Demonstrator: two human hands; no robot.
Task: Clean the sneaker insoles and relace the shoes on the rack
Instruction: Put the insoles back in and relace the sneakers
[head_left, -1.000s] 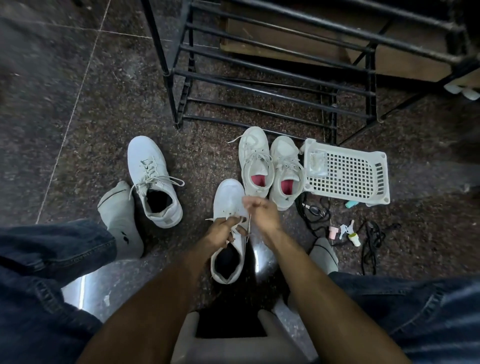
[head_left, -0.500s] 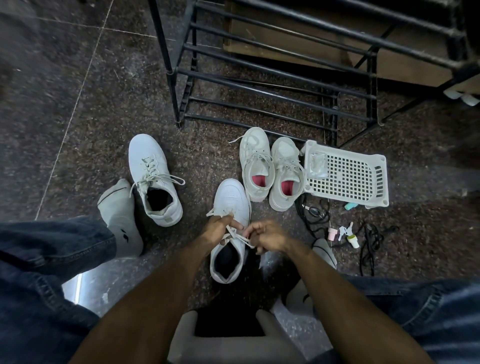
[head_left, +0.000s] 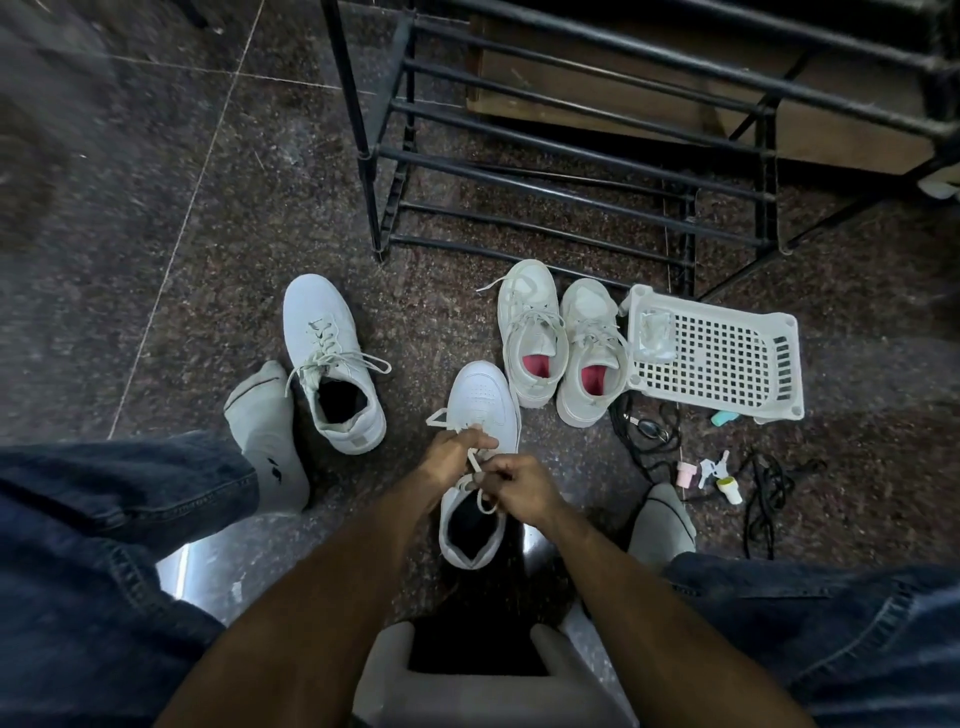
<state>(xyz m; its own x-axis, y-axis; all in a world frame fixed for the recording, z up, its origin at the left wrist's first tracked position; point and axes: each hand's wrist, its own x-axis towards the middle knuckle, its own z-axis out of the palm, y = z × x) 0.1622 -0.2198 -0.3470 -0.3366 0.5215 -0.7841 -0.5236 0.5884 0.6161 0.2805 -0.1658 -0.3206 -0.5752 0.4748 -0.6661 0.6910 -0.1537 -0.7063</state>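
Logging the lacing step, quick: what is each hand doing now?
Left hand: pinching the white lace over the sneaker.
Right hand: pinching the same lace.

Four white sneakers on the floor: one alone at left, one in the middle, and a pair with pink insoles. One black rack. One white plastic basket. Two small bottles. Two socked feet.
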